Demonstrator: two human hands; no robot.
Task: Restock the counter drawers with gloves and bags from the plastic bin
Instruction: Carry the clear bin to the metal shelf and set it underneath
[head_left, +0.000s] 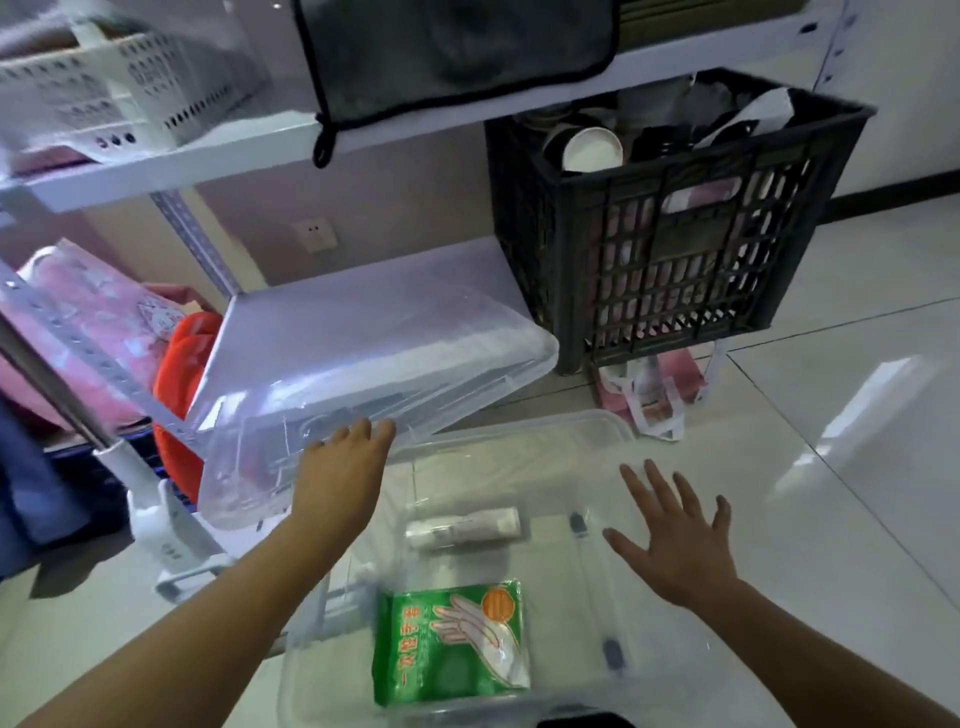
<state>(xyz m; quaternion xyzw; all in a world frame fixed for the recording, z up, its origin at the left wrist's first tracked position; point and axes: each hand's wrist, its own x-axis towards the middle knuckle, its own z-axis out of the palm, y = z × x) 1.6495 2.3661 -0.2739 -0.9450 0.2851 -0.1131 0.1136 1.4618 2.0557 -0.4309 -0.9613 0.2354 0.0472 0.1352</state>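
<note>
A clear plastic bin (597, 431) sits open on the floor below me. Inside lie a green pack of disposable gloves (452, 642) near its front and a white roll of bags (462, 527) further back. My left hand (343, 473) grips the edge of the bin's clear lid (374, 353), which is tilted up against the shelf on the left. Over the bin's right side my right hand (675, 540) hovers with fingers spread and nothing in it.
A black slatted crate (675, 249) of cups and bags stands behind the bin. White metal shelving (208, 156) carries a white basket (119, 88) and a hanging dark cloth (457, 47). Orange (182, 374) and pink items (88, 332) fill the lower left shelf. Glossy tiled floor (857, 415) lies to the right.
</note>
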